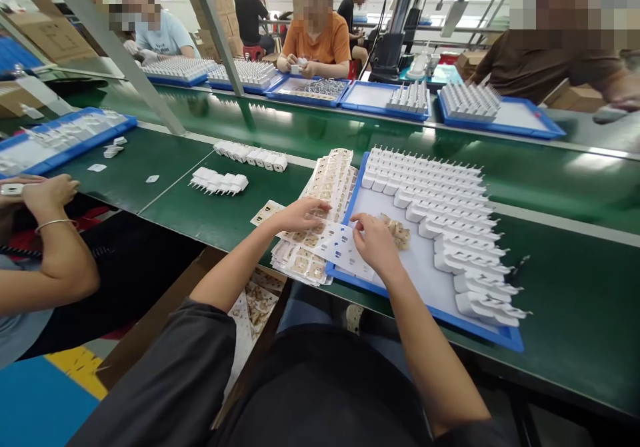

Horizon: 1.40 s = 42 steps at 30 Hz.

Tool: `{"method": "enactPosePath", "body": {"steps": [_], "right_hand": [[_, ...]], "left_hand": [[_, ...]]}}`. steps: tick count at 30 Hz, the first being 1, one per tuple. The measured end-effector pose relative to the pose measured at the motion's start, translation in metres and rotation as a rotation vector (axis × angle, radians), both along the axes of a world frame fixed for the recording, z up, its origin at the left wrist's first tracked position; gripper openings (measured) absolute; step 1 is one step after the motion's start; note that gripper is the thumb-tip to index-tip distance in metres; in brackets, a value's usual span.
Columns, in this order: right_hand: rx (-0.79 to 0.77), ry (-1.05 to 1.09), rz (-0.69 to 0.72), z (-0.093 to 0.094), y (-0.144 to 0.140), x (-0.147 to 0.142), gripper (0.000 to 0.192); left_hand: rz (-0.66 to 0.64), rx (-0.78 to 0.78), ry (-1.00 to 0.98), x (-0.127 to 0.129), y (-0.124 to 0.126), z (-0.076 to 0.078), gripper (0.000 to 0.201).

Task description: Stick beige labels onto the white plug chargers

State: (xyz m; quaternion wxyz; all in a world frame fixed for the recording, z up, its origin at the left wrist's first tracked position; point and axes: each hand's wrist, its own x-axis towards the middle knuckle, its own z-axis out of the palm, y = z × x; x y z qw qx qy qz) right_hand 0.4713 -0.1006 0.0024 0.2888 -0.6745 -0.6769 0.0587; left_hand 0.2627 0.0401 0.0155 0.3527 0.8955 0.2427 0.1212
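Note:
My left hand [304,215] pinches the upper left part of a white perforated label sheet [345,250], its fingers closed over the strip. The sheet slants down to the right across the near left rim of a blue tray [357,190]. Above the sheet my right hand [376,242] is curled, thumb and index finger together; what they grip, if anything, is too small to tell. Just beyond my right hand lies a crumpled tan film [397,231] in the tray. Under and behind my left hand is a stack of tan label sheets [333,174].
White plug adapters [440,214] stand in stepped rows in the tray. Two short adapter rows [220,181] lie to the left. A co-worker's arm [55,260] is at the far left. Filled blue trays [310,90] line the far side. A box of scraps [257,300] sits below the table edge.

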Motion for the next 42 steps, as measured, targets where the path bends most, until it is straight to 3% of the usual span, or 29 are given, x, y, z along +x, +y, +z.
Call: {"method": "enactPosePath", "body": {"steps": [6,9,12,15,19,26,31,36,39,42], "right_hand": [[0.064,0.128,0.022,0.013,-0.039,0.023,0.02],[0.084,0.021,0.017,0.023,-0.057,0.036,0.02],[0.2,-0.194,-0.039,0.034,-0.068,0.036,0.022],[0.343,-0.274,0.037,0.041,-0.072,0.025,0.018],[0.396,-0.173,0.192,0.036,-0.069,0.011,0.02],[0.451,-0.025,0.179,0.023,-0.067,0.008,0.012],[0.539,0.153,0.095,0.015,-0.077,0.014,0.009],[0.446,0.347,-0.006,0.001,-0.099,0.03,0.007],[0.327,0.388,0.017,-0.007,-0.108,0.037,0.009],[0.28,0.418,0.007,-0.011,-0.113,0.039,0.011]], "left_hand": [[-0.082,-0.22,0.054,-0.006,-0.003,0.011,0.04],[-0.124,-0.368,0.054,0.002,-0.013,0.02,0.036],[-0.101,-0.516,0.017,0.015,-0.026,0.027,0.035],[-0.117,-0.635,-0.021,0.027,-0.037,0.033,0.039],[-0.204,-0.747,-0.053,0.036,-0.047,0.038,0.04],[-0.225,-0.781,-0.053,0.041,-0.047,0.037,0.044],[-0.194,-0.654,0.032,0.045,-0.034,0.035,0.044],[-0.127,-0.223,0.26,0.054,-0.009,0.033,0.029],[-0.075,0.096,0.217,0.081,-0.009,0.032,0.023],[-0.065,0.331,0.068,0.129,-0.029,0.031,0.029]]}}
